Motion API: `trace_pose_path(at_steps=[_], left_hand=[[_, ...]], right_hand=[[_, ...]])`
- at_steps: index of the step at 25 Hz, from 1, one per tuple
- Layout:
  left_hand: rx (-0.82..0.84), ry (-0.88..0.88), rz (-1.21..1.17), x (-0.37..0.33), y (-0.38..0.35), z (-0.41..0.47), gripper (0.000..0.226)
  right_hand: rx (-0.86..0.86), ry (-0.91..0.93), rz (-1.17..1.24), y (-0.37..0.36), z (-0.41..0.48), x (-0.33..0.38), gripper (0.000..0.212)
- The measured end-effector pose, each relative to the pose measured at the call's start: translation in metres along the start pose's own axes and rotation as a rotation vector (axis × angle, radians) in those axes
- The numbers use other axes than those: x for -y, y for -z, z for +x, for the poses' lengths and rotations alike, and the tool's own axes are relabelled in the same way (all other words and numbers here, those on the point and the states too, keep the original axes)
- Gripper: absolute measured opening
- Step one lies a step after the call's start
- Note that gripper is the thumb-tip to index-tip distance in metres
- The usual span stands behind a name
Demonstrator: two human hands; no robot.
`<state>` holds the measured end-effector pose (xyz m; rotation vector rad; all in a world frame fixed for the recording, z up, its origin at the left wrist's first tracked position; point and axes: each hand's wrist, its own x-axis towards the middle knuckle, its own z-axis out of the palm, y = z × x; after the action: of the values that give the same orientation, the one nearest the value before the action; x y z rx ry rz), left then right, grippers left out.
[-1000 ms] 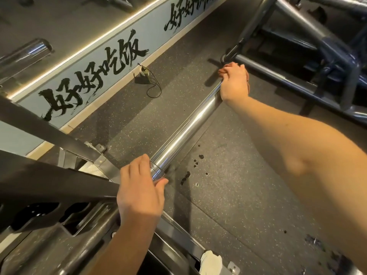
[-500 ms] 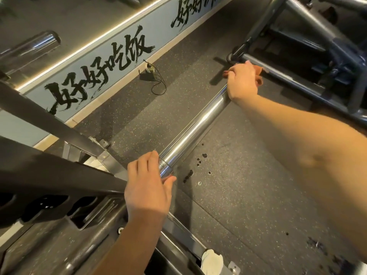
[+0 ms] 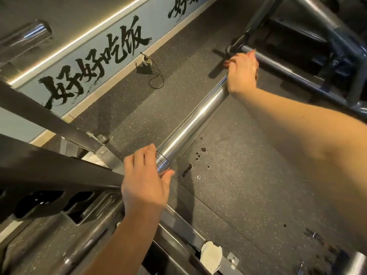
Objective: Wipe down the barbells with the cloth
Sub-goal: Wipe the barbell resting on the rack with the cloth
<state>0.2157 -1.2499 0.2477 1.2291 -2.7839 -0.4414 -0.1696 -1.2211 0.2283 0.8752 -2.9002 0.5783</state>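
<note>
Right hand (image 3: 242, 73) grips orange cloth (image 3: 226, 63) round smooth chrome barbell (image 3: 193, 121).

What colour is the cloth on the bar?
Cloth: reddish orange, under the right hand on the bar; head view.

The reddish-orange cloth (image 3: 226, 63) is almost wholly hidden under the right hand (image 3: 242, 73), only slivers showing at its edges. That hand also covers the far end of the shiny chrome barbell sleeve (image 3: 195, 120); the left hand (image 3: 146, 181) covers its near end. What the crumpled white thing (image 3: 211, 256) at the bottom is cannot be told
</note>
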Motion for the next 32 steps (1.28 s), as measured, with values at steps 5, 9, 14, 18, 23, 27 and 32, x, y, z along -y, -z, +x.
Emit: trace_pose_path(at_steps=[5, 9, 14, 18, 23, 27, 32], left_hand=[[-0.029, -0.016, -0.026, 0.003, -0.005, 0.000, 0.078], [0.001, 0.003, -0.095, 0.001, 0.000, 0.000, 0.078], [0.072, 0.000, -0.131, 0.004, 0.008, 0.008, 0.079], [0.171, 0.109, -0.272, 0.014, 0.020, 0.023, 0.078], [0.378, 0.196, -0.511, 0.024, 0.033, 0.033, 0.072], [0.395, 0.207, -0.551, 0.023, 0.032, 0.036, 0.070], [0.448, 0.221, -0.619, 0.031, 0.032, 0.041, 0.061]], right_hand=[[-0.063, -0.333, 0.382, -0.012, -0.034, 0.026, 0.046], [0.052, -0.258, 0.570, -0.022, -0.128, 0.075, 0.053], [-0.046, -0.346, 0.591, -0.006, -0.041, 0.033, 0.051], [-0.064, -0.439, 0.739, 0.003, -0.054, 0.053, 0.053], [0.084, -0.136, 0.754, -0.014, -0.179, 0.095, 0.052], [0.027, -0.255, 0.632, 0.010, -0.080, 0.036, 0.048], [-0.016, -0.353, 0.574, 0.021, -0.041, 0.030, 0.045]])
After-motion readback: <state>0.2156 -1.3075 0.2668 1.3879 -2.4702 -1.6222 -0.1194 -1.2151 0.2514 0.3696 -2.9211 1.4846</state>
